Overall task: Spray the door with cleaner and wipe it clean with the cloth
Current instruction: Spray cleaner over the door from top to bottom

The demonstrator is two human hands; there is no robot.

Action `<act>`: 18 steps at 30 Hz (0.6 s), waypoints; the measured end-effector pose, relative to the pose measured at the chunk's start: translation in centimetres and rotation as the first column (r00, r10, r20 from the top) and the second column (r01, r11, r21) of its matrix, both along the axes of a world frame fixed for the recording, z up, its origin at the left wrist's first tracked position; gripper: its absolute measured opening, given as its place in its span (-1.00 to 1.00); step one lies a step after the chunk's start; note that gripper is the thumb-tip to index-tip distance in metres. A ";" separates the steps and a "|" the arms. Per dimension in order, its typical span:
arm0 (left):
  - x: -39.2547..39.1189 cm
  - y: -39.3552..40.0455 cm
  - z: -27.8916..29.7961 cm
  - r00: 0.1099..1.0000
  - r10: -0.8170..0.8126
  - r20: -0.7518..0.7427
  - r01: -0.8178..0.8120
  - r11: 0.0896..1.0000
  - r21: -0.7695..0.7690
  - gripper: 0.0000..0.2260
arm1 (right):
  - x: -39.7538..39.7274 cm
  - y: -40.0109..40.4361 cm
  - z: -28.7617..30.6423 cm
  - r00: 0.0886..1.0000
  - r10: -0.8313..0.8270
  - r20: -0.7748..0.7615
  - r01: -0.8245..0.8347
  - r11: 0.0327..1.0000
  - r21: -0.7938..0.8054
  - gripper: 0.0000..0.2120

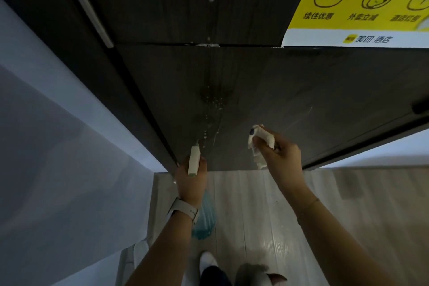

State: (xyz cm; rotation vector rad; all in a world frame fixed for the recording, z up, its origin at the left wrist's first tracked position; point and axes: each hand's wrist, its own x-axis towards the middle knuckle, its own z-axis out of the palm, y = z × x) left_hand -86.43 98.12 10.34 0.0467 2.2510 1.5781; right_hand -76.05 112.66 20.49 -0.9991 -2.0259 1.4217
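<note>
Door (278, 90): dark panel straight ahead, being wetted; droplets (214, 104) are running down its left part.
Spray bottle (194, 160): being grasped by the left hand (191, 181), nozzle near the panel.
Cloth (260, 139): being clutched, bunched, in the right hand (281, 155), apparently just off the surface.
Advice: runs should be caught promptly, the cloth being pressed flat and drawn downward.

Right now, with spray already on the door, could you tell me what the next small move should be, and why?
Probably bring the cloth in the right hand across to the wet patch and wipe. Droplets are running down the door just above the spray bottle that the left hand holds, while the cloth sits off to the right of them.
</note>
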 end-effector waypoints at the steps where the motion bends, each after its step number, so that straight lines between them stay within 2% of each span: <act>1: 0.1 0.1 -0.3 1.000 -0.003 -0.018 0.003 1.000 -0.007 -0.79 | 0.1 0.2 -0.1 1.000 -0.003 -0.003 0.003 1.000 0.007 -0.71; 5: 0.6 0.5 -1.5 0.993 -0.040 -0.111 0.035 0.998 -0.042 -0.72 | 0.3 1.0 -0.9 1.000 -0.001 -0.005 0.001 1.000 0.022 -0.73; 13: 3.4 1.2 -1.8 0.984 -0.044 -0.174 0.041 0.999 -0.021 -0.71 | 3.2 2.0 -1.2 1.000 -0.016 -0.023 0.017 0.999 0.038 -0.74; 16: 5.6 2.8 -0.9 0.976 -0.068 -0.205 0.076 0.997 0.030 -0.78 | 5.6 3.8 -1.5 0.998 -0.065 0.009 0.064 0.994 0.084 -0.90; 18: 7.2 4.5 0.1 0.976 -0.059 -0.210 0.077 0.994 0.079 -0.78 | 7.4 5.1 -1.5 0.996 -0.088 0.016 0.086 0.990 0.110 -0.85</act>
